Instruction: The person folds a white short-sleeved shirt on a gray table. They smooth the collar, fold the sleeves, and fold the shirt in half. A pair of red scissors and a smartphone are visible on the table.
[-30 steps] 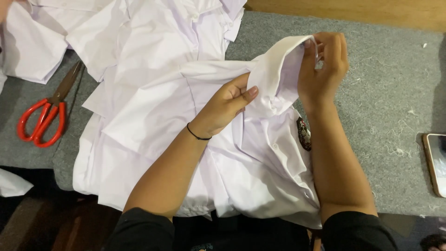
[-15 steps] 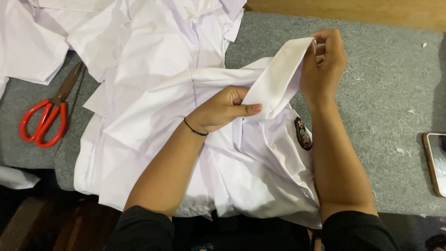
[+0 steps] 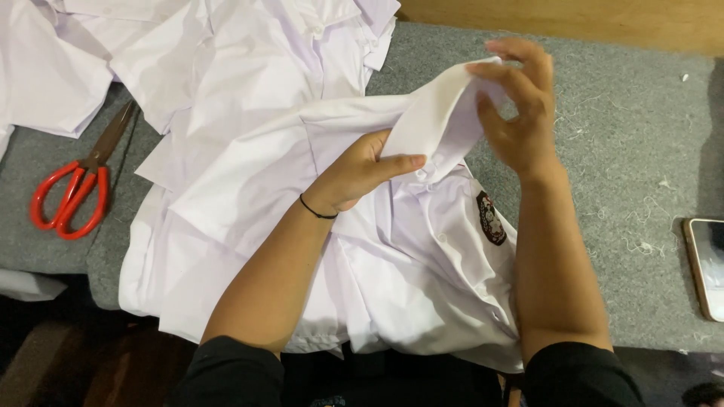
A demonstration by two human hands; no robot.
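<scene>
A white shirt (image 3: 249, 188) lies spread on a grey felt-covered table (image 3: 641, 173), with a dark embroidered badge (image 3: 490, 218) on its chest. My left hand (image 3: 358, 173) grips the lower end of the shirt's collar (image 3: 434, 113), thumb on top. My right hand (image 3: 516, 105) pinches the collar's upper end and lifts it off the table. A thin black band circles my left wrist.
Red-handled scissors (image 3: 72, 196) lie at the left on the grey felt. More white shirts (image 3: 226, 45) are piled at the back left. A phone (image 3: 709, 264) rests at the right edge. A wooden strip (image 3: 573, 19) runs along the far side.
The collar has been pulled out straighter between both hands. My right hand shifted slightly and its fingers spread at the collar's tip.
</scene>
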